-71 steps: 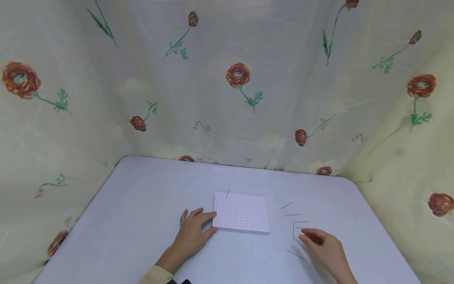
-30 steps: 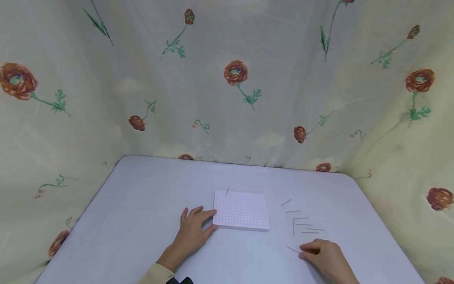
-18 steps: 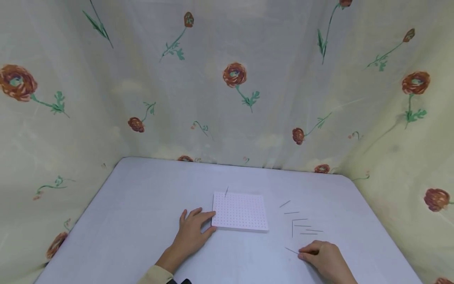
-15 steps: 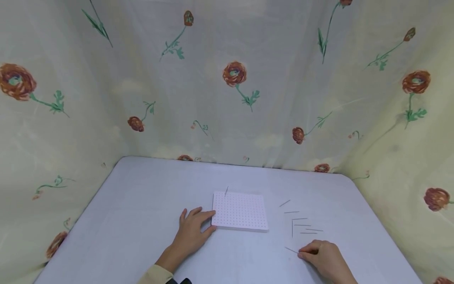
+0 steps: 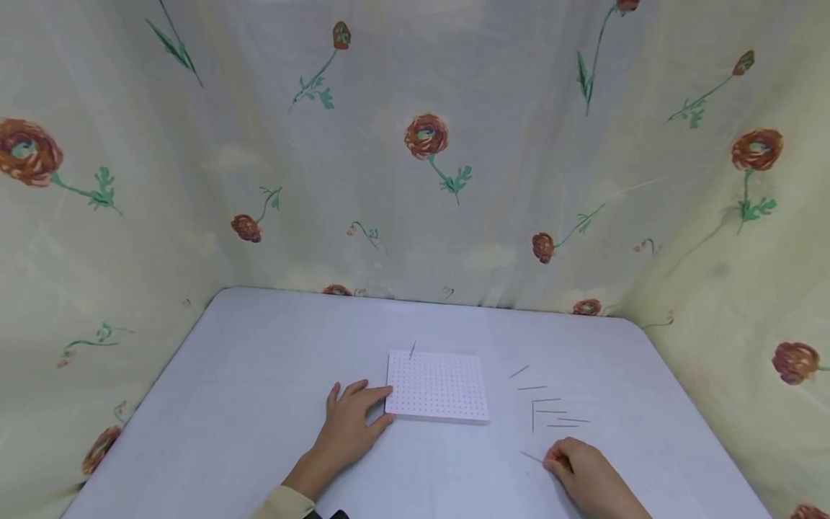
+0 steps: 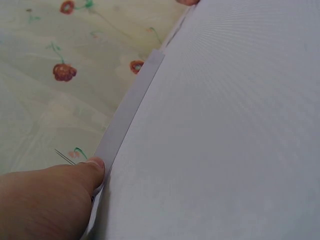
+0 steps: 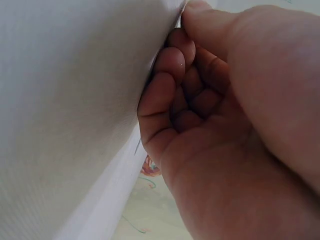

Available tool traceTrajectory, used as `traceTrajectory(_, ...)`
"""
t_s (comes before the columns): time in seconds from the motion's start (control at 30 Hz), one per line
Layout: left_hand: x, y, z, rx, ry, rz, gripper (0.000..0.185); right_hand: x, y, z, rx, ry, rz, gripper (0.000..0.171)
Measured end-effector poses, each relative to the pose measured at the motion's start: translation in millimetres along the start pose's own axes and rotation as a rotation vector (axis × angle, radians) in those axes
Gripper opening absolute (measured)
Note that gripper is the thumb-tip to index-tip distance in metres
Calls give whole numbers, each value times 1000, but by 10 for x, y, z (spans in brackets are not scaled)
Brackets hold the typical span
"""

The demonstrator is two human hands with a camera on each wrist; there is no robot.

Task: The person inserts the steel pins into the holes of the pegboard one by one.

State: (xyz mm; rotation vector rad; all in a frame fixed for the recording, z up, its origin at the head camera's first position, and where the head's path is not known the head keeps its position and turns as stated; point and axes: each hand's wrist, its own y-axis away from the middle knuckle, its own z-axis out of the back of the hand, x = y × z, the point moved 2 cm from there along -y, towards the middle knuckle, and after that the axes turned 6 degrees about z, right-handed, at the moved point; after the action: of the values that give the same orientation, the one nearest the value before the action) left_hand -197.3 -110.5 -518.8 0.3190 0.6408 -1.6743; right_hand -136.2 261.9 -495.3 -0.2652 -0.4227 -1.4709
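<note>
A white pegboard point(image 5: 437, 387) with rows of small holes lies on the table. One thin dark stick point(image 5: 412, 350) stands tilted at its back left. My left hand point(image 5: 350, 425) touches the board's front left corner, index finger on the left edge and thumb at the front. In the left wrist view, the thumb point(image 6: 92, 170) presses against the board's side wall. To the right of the board, my right hand point(image 5: 583, 468) pinches the near end of another thin stick point(image 5: 532, 456), its fingers curled. That stick's far end points left along the table.
Several more thin sticks, among them an upright-lying one point(image 5: 533, 417) and a slanted one point(image 5: 519, 371), lie between the board and the right hand. The white table point(image 5: 279, 346) is bordered by a flowered curtain point(image 5: 493, 180) at the back and sides.
My right hand has come down from the group of sticks to the nearest one, gripped its end and turned slightly. Two sticks near its earlier place now show. The left hand stays put.
</note>
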Motion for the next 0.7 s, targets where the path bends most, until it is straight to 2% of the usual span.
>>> traceTrajectory(0.23, 12, 1, -2, -1, 4, -7, 47, 11, -10, 60, 3, -37, 1, 8)
traceTrajectory(0.5, 26, 2, -5, -9, 1, -11, 47, 39, -57, 136, -74, -87, 32, 7)
traceTrajectory(0.7, 33, -5, -12, -10, -6, -14, 47, 84, -104, 171, -101, -161, -14, 25)
